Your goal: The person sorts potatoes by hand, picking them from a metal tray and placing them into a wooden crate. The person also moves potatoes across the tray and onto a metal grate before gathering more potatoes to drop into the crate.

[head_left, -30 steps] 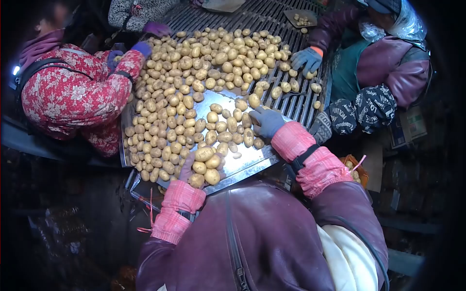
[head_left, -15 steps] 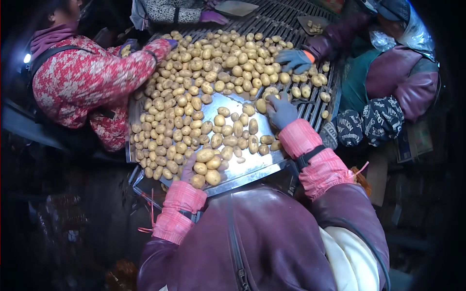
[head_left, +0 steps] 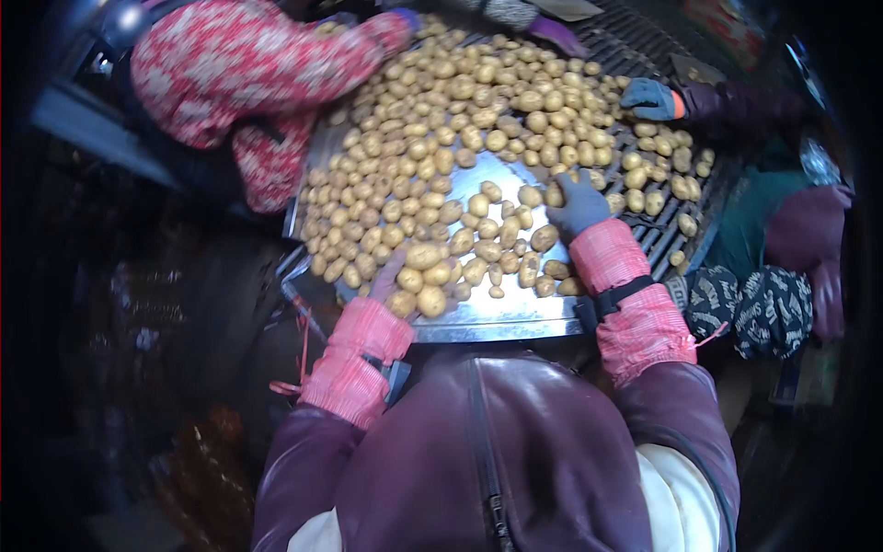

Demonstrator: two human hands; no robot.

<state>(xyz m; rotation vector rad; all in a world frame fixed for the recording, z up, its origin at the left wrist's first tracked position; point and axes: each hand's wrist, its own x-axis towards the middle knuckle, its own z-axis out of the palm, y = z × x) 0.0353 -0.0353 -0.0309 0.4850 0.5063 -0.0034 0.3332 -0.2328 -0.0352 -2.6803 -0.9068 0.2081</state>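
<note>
Where the slatted surface (head_left: pixel 635 41) extends beyond the right hand (head_left: pixel 583 204), undersized pieces could lodge or drop, since open gaps separate the slats. The potato heap (head_left: pixel 478 83) lies ahead of both hands, spreading onto the metal sheet (head_left: pixel 524 313) between them; contact at its near edge could start a slide, as the pieces are loose and rounded. On the sheet, the smooth face offers little friction, so a knocked piece could roll over the front rim, just beside the left-hand grip. A co-worker's gloved hand (head_left: pixel 648 98) rests among potatoes ahead and to the right of the right hand; simultaneous reaching could cause a collision. The left hand (head_left: pixel 387 278) cups a cluster of larger potatoes (head_left: pixel 429 274) against its fingers; overfilling could shed the outer ones, because they sit stacked without full enclosure. The right hand has its fingertips at a single potato (head_left: pixel 555 194); whether they clamp or only touch it cannot be determined. A slip there is possible if the glove bears on one side only.
</note>
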